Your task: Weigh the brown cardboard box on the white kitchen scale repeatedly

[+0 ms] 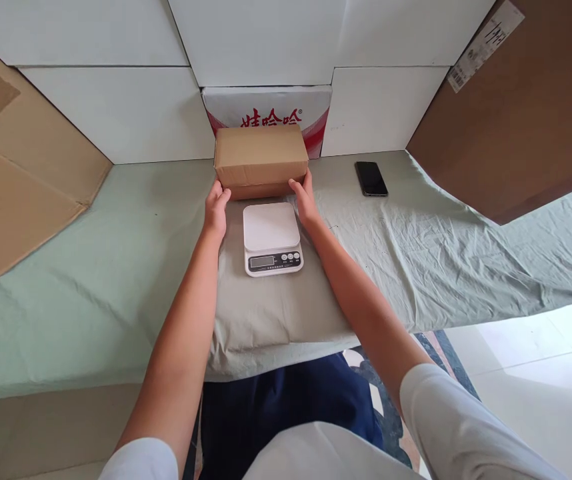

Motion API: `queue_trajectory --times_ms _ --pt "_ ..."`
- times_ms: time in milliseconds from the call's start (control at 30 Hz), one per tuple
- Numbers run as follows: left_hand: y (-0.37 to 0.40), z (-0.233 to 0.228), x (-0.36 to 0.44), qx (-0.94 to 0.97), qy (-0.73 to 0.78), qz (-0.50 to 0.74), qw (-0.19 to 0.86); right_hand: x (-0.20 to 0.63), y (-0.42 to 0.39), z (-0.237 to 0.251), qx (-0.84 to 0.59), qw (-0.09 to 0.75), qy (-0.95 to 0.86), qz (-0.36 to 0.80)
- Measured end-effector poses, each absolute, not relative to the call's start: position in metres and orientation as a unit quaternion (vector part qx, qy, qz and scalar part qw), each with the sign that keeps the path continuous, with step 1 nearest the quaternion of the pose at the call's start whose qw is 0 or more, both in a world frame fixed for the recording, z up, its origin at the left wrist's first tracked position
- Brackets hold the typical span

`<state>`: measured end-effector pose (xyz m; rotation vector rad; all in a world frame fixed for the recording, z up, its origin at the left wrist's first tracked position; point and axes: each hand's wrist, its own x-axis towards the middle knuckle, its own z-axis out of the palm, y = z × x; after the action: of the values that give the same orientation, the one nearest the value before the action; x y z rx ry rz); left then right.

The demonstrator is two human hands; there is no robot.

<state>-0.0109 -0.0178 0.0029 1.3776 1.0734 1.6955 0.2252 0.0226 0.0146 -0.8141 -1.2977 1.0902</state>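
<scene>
Both my hands grip a closed brown cardboard box (261,152) by its lower sides, just behind a white kitchen scale (271,228). On the box's left lower corner is my left hand (216,208), thumb at the front and fingers partly hidden along the side. At the right lower corner, my right hand (305,199) holds it the same way. The scale lies flat nearer to me between my forearms, with its bare platform, a small display and several round buttons facing up. Whether the box rests on the cloth or is slightly raised cannot be told.
A pale green cloth (166,267) covers the table. To the right lies a black phone (371,179). Large cardboard panels stand at the left (26,167) and right (526,113). White panels and a white-and-red printed carton (266,100) form the back wall.
</scene>
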Motion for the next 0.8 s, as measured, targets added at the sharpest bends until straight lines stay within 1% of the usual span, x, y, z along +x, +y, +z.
queue_trajectory --times_ms 167,333,433,567,667,800 --pt "-0.028 0.020 -0.007 0.533 0.408 0.663 0.332 0.230 0.016 0.034 -0.356 0.590 -0.578 0.437" --pt "-0.054 0.028 0.000 0.506 0.410 0.692 0.311 0.235 -0.020 0.055 -0.349 0.583 -0.604 0.416" --pt "-0.084 0.024 0.004 0.498 0.415 0.694 0.315 0.248 -0.056 0.054 -0.351 0.566 -0.616 0.422" --pt "-0.132 0.017 0.009 0.535 0.400 0.667 0.330 0.273 -0.103 0.048 -0.360 0.542 -0.628 0.427" --pt "-0.155 0.014 0.014 0.551 0.386 0.665 0.325 0.282 -0.126 0.043 -0.358 0.549 -0.626 0.421" --pt "-0.168 0.009 0.019 0.566 0.381 0.666 0.302 0.279 -0.138 0.035 -0.356 0.562 -0.620 0.417"
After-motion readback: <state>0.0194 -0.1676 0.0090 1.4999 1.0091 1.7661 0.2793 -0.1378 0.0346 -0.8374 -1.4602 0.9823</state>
